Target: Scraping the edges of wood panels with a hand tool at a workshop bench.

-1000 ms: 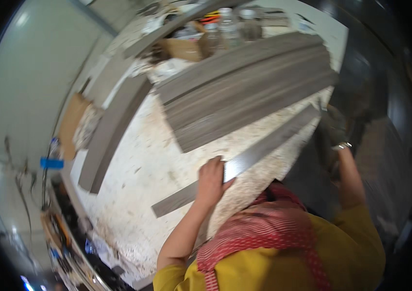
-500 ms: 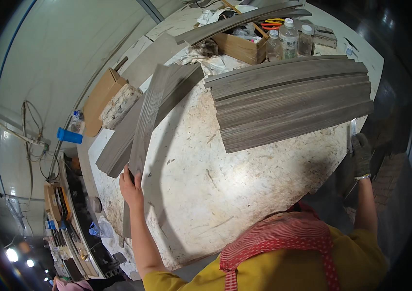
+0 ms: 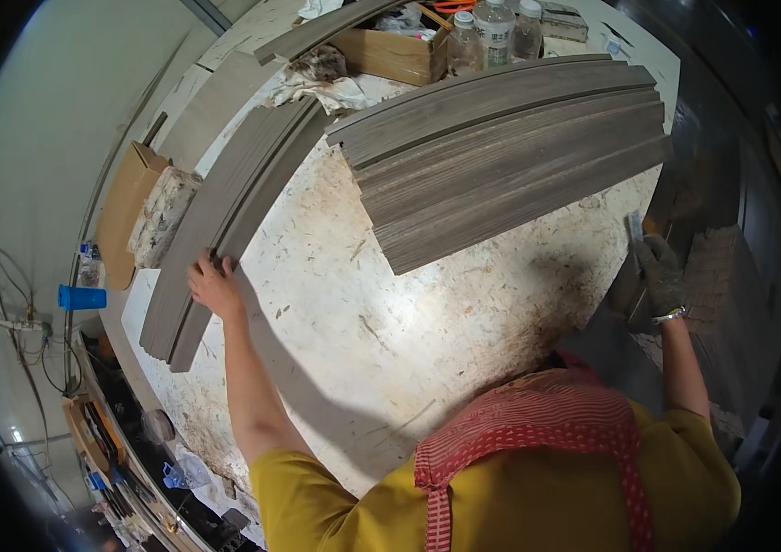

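On the left of the table, grey wood-grain boards [image 3: 225, 202] lie side by side in a slanting stack. My bare left hand [image 3: 215, 287] has its fingers bent over the near edge of these boards, gripping a grey board there. To the right, my right hand [image 3: 661, 274] wears a grey glove and is closed around a thin, flat, silvery tool [image 3: 634, 226] whose end points up past the fingers. It is beside the table's right edge; the tool's exact kind cannot be made out. A wider group of grey boards [image 3: 510, 156] lies across the far right of the table.
The white worktable [image 3: 390, 340] is stained and strewn with chips. At the back are a cardboard box [image 3: 390, 57], clear bottles [image 3: 495, 37] and a crumpled rag [image 3: 317, 78]. A blue cup [image 3: 82, 297] is at the left; stacked boards [image 3: 722, 276] stand beyond my right hand.
The board my left hand held across the left stack now lies along it, and that hand has shifted to the stack's near edge. The whole view has shifted; my right hand still holds the tool.
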Tool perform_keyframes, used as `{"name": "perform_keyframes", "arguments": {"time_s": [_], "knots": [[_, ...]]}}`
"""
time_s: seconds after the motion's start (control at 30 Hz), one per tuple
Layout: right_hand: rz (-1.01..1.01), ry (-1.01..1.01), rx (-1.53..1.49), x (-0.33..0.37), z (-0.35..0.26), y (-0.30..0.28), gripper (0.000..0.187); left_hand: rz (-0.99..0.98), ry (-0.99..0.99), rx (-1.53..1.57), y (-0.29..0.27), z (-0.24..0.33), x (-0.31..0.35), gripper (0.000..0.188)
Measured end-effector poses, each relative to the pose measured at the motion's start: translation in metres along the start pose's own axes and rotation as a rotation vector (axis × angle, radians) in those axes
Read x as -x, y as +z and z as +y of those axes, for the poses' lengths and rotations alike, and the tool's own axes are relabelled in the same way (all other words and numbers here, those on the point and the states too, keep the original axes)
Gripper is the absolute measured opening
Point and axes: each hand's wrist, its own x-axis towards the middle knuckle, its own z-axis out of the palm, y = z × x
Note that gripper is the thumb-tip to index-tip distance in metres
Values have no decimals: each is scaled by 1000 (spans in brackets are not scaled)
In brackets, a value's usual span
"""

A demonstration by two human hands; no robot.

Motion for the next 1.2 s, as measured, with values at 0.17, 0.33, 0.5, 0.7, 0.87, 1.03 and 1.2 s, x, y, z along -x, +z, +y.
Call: {"name": "perform_keyframes", "arguments": {"time_s": [0.17, 0.33, 0.5, 0.7, 0.87, 1.03, 1.2], "knots": [[-96, -23, -62, 1, -19, 24, 21, -107, 226, 808, -45, 106, 55, 47], [-291, 2, -242, -10, -48, 49, 22, -275, 579, 621, -77, 181, 134, 71], [-366, -84, -169, -22, -37, 65, 20, -441, 457, 782, -93, 168, 171, 63], [-259, 39, -462, -8, -18, 62, 24, -465, 387, 819, -108, 145, 222, 62], [-221, -67, -188, 6, -30, 71, 32, -297, 455, 800, -117, 145, 238, 67], [-347, -21, -71, 15, -52, 74, 31, -368, 242, 919, -100, 153, 225, 69], [-298, -59, -145, 8, -38, 75, 29, -499, 324, 874, -103, 151, 211, 66]]}}
